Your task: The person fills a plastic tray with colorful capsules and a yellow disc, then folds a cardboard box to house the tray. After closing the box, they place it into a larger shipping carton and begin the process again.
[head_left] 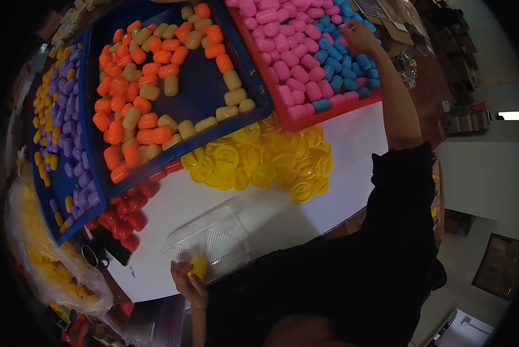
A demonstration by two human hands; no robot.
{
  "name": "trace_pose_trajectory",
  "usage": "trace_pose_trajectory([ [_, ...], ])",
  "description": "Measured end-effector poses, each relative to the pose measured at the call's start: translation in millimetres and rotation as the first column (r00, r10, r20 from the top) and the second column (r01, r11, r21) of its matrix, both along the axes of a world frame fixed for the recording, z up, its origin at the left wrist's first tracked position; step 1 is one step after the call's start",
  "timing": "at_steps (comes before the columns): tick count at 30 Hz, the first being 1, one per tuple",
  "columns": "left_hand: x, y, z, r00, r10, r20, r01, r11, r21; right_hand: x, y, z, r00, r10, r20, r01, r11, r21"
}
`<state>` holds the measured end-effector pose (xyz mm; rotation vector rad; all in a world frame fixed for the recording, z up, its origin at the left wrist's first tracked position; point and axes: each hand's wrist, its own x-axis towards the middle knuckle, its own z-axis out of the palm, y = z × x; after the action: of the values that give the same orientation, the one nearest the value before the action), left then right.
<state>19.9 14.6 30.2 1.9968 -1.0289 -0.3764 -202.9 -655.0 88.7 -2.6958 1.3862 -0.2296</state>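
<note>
My left hand (191, 284) is closed around a yellow plastic piece (198, 268), at the near end of a clear plastic blister tray (216, 234) on the white table. The tray has ribbed compartments. My right hand (359, 37) reaches far out into a red tray (329, 115), its fingers curled down among blue capsule-shaped pieces (347, 73) and pink capsule-shaped pieces (299, 74). Whatever lies between those fingertips is too small to make out. A heap of yellow round plastic discs (259, 159) lies between my two hands.
A blue tray (181, 107) holds orange and tan capsules. Left of it, another blue tray (54, 191) has purple and yellow-orange pieces. Red pieces (123, 217) lie beside a dark phone-like slab (112, 244). A plastic bag (57, 266) with yellow contents sits at the left edge.
</note>
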Motion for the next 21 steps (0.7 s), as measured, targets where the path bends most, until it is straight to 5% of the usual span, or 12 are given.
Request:
trace_pose_trajectory([
  [3, 0.6, -4.3, 1.8, 1.000, -0.008, -0.004, 0.008, 0.999, -0.033, -23.5, -3.2, 14.9, 0.990, -0.135, 0.044, 0.131, 0.988, 0.088],
  [5, 2.4, -1.6, -0.4, 1.000, -0.020, -0.006, 0.020, 0.999, -0.026, -22.1, 0.9, 20.9, 0.980, -0.184, -0.076, 0.197, 0.952, 0.236],
  [9, 2.4, -2.9, 2.6, 1.000, -0.008, 0.000, 0.008, 1.000, -0.002, -0.2, -31.8, -30.9, 0.977, -0.170, -0.128, 0.198, 0.944, 0.264],
  [11, 2.7, -3.7, 3.3, 1.000, 0.015, -0.013, -0.015, 1.000, -0.007, 9.9, -33.1, -44.3, 0.935, -0.208, -0.288, 0.259, 0.954, 0.151],
  [13, -1.2, -4.6, 5.4, 1.000, 0.024, -0.015, -0.024, 1.000, -0.020, 11.6, -32.8, -34.3, 0.906, -0.122, -0.406, 0.246, 0.931, 0.268],
  [16, 0.0, -5.2, 6.3, 0.996, 0.071, -0.053, -0.073, 0.996, -0.041, -6.8, -1.4, -40.5, 0.991, -0.111, -0.077, 0.105, 0.991, -0.086],
  [17, 0.7, -4.2, 2.7, 0.996, 0.072, -0.045, -0.075, 0.995, -0.059, -1.0, 30.4, -23.3, 0.997, -0.071, 0.044, 0.073, 0.996, -0.056],
  [18, 1.2, -2.9, -1.0, 0.997, 0.076, -0.034, -0.078, 0.994, -0.077, -4.2, 48.2, -24.5, 0.988, 0.155, 0.013, -0.141, 0.929, -0.342],
  [19, 1.0, -3.8, -2.4, 0.995, 0.096, -0.038, -0.099, 0.991, -0.090, 37.7, 138.6, 18.3, 0.908, 0.071, 0.413, -0.062, 0.997, -0.034],
  [20, -0.2, -6.0, -3.4, 0.994, 0.103, -0.042, -0.107, 0.989, -0.107, 59.0, 201.9, 37.0, 0.801, 0.288, 0.525, -0.374, 0.925, 0.064],
  [21, -1.9, -9.6, -5.1, 0.990, 0.131, -0.051, -0.137, 0.982, -0.129, 73.7, 261.1, 41.1, 0.825, 0.246, 0.509, -0.436, 0.849, 0.297],
])
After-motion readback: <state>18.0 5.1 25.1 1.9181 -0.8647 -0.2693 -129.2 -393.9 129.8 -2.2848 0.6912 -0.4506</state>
